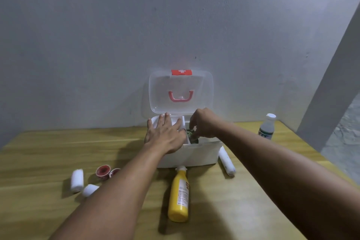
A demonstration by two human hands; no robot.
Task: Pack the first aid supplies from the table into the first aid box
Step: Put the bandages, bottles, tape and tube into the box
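The white first aid box [196, 157] stands on the table with its clear lid [181, 91] raised against the wall. My left hand [165, 134] lies flat, fingers spread, over the box's left inner tray. My right hand [204, 124] reaches into the right compartment, fingers closed on a small dark green item [190, 135]. On the table lie a yellow bottle [178, 196], a long white bandage roll [227, 160], two short white rolls [77, 180] [90, 190] and two red tape rolls [103, 171] [115, 172]. A clear bottle [267, 127] stands at the right.
The wooden table [48, 152] ends at a slanted edge on the right, with a grey floor beyond. A grey wall stands just behind the box. A white pillar [331, 84] rises at the far right.
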